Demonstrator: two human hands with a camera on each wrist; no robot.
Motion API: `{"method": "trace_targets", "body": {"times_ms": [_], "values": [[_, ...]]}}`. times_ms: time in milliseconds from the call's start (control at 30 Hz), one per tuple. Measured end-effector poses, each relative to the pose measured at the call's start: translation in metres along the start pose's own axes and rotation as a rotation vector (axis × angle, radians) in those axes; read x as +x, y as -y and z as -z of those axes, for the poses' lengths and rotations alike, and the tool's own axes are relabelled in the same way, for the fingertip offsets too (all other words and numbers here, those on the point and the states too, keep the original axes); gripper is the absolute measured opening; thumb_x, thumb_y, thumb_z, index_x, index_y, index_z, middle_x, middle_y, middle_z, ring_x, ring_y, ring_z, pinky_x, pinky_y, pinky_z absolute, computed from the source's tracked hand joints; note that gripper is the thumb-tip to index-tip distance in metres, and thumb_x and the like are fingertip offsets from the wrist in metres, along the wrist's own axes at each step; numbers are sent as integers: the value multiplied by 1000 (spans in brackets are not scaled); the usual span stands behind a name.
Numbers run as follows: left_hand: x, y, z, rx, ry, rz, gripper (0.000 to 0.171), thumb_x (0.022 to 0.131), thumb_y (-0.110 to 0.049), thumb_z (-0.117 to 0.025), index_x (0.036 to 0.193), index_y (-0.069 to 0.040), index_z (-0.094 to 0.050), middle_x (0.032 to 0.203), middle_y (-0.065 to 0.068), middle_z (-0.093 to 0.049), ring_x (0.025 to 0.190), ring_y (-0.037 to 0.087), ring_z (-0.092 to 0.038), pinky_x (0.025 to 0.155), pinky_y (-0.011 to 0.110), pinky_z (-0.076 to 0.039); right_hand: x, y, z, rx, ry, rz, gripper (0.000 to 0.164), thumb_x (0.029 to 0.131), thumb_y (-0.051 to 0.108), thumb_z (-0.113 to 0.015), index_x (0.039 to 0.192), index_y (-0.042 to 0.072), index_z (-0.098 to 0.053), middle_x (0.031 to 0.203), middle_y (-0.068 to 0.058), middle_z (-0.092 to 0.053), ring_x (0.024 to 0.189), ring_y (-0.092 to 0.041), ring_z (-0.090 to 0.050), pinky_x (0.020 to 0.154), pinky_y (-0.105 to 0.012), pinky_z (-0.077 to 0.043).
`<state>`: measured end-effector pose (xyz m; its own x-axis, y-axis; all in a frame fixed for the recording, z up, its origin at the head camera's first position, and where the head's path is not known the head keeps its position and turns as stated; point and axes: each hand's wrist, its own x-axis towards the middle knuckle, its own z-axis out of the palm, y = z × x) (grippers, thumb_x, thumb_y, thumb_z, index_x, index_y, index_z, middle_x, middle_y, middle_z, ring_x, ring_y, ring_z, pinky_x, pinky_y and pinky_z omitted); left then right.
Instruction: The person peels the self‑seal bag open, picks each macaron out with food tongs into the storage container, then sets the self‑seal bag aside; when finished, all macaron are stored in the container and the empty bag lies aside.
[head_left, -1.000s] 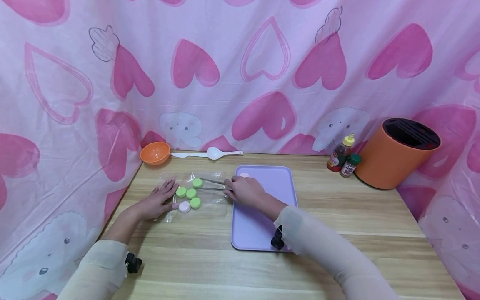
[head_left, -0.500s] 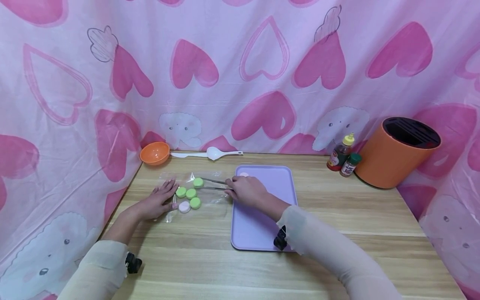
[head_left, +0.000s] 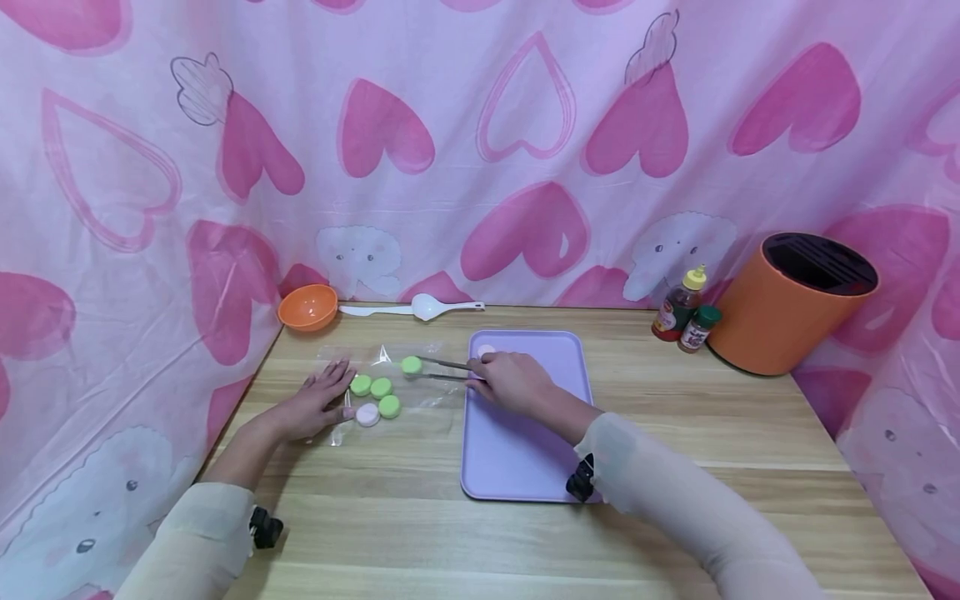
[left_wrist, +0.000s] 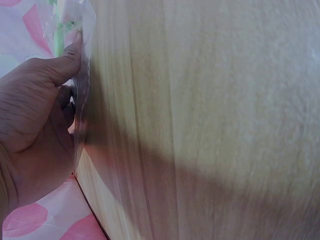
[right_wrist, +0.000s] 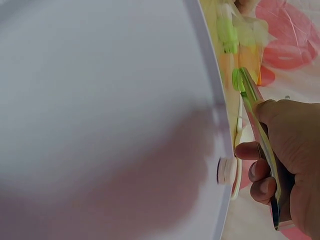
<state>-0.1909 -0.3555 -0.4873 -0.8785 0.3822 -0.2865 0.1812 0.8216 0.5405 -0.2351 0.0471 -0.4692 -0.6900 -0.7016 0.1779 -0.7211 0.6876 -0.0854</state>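
Observation:
My right hand (head_left: 513, 381) grips metal tongs (right_wrist: 267, 145) over the left edge of a lilac tray (head_left: 525, 450). Between the tongs' tips is a green macaron (head_left: 412, 366), close over the clear plastic bag (head_left: 431, 396). To its left, several more green macarons (head_left: 382, 387) and a pale pink macaron (head_left: 367, 414) are at the bag. With fingers spread, my left hand (head_left: 318, 402) rests on the bag's left end, thumb by the pale one. Another pale pink macaron (right_wrist: 227, 170) sits at the tray's far left corner, partly hidden by my right hand in the head view.
An orange bowl (head_left: 308, 308), a white knife (head_left: 375, 310) and a white ladle (head_left: 427, 307) lie along the back edge. Back right stand a yellow-capped bottle (head_left: 677, 308), a green-capped jar (head_left: 700, 329) and an orange knife block (head_left: 787, 308). A pink curtain (head_left: 450, 167) hangs behind.
The tongs have drawn one green macaron rightward, away from the others, as my right hand moved right. My left hand and the other macarons stayed in place.

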Motion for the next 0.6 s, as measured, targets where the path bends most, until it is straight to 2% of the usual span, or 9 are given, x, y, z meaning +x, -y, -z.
{"method": "trace_targets", "body": {"times_ms": [367, 600], "values": [[1, 4, -1, 23, 7, 14, 86, 112, -39, -65, 175, -1, -21, 184, 29, -1, 171, 54, 5, 135, 76, 4, -14, -19, 11, -35, -5, 12, 27, 111, 40, -68, 121, 16, -75, 94, 0, -72, 74, -22, -72, 61, -45, -61], [2, 3, -2, 5, 15, 25, 86, 112, -40, -65, 175, -2, -22, 185, 28, 0, 171, 54, 6, 135, 75, 5, -23, -28, 24, -52, -20, 29, 28, 110, 39, -71, 124, 16, -76, 88, 0, -70, 68, -20, -68, 59, -41, -58]]}}
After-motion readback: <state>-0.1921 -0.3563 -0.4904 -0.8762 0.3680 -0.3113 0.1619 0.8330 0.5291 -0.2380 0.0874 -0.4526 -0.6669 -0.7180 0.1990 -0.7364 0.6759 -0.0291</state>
